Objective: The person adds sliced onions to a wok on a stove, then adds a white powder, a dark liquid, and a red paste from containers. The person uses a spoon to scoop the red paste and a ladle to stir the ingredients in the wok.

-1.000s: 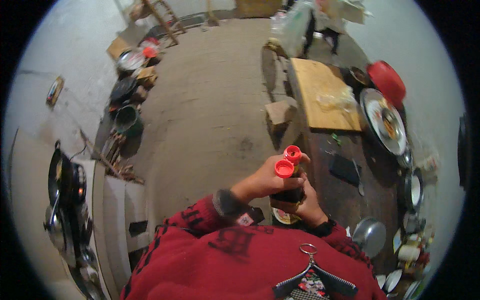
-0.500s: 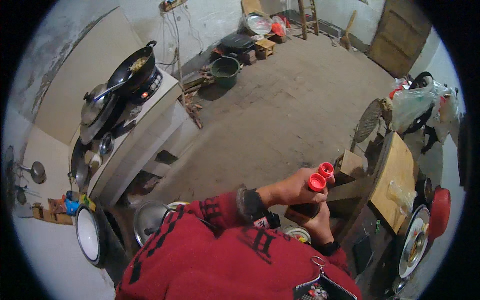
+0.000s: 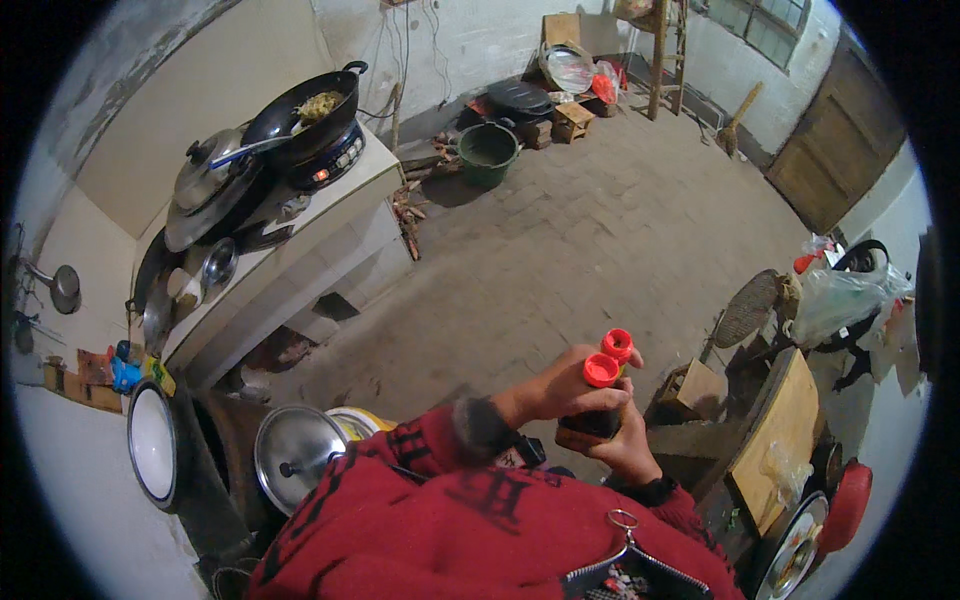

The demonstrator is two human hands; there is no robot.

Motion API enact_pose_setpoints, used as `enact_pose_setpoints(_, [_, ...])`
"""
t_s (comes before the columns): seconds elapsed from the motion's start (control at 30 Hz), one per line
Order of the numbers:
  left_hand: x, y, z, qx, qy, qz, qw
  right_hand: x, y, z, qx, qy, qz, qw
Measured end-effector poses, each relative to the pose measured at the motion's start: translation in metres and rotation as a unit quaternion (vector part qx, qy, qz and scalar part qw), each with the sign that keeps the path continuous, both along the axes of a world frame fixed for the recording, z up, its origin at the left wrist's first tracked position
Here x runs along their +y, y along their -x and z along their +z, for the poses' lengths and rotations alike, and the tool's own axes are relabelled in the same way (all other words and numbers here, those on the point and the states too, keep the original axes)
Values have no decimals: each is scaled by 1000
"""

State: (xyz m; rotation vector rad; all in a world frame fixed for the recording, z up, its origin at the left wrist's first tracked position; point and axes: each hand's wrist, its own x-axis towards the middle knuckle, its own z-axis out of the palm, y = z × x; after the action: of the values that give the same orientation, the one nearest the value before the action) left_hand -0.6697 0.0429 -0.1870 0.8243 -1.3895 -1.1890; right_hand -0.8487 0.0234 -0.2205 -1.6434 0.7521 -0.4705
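A dark bottle [image 3: 595, 425] with an open red flip cap [image 3: 602, 369] is upright in front of my chest. My left hand [image 3: 570, 390] is wrapped round its upper part, just under the cap. My right hand [image 3: 625, 445] grips it lower down, on the right side. Much of the bottle is hidden by my fingers. Off to the upper left, a black wok [image 3: 279, 130] holding food [image 3: 323, 104] and a blue-handled utensil [image 3: 240, 152] sits on a cooker [image 3: 330, 164].
A tiled counter [image 3: 355, 225] runs along the left, with lidded pots [image 3: 285, 462] near me. A green bucket [image 3: 485, 170] stands by the far wall. To my right are a table with a wooden board [image 3: 765, 450], a red basin [image 3: 847, 510] and a small wooden stool [image 3: 700, 390].
My view has swung left from the table toward the counter and wok. The bottle and both hands have shifted slightly right in the picture, with the grip kept.
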Motion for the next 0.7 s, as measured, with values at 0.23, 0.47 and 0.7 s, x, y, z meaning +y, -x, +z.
enact_pose_setpoints(0.23, [-31, -18, -1, 18, -114, 54, 992, -67, -25, -25, -75, -2, 105, 992])
enact_pose_setpoints(0.47, [-96, -19, 10, 44, -171, 93, 980, -155, -33, -22, -77, -34, 139, 987])
enact_pose_setpoints(0.7, [-117, -42, 20, 42, -144, 167, 974, -199, -69, -13, -87, -76, 214, 970])
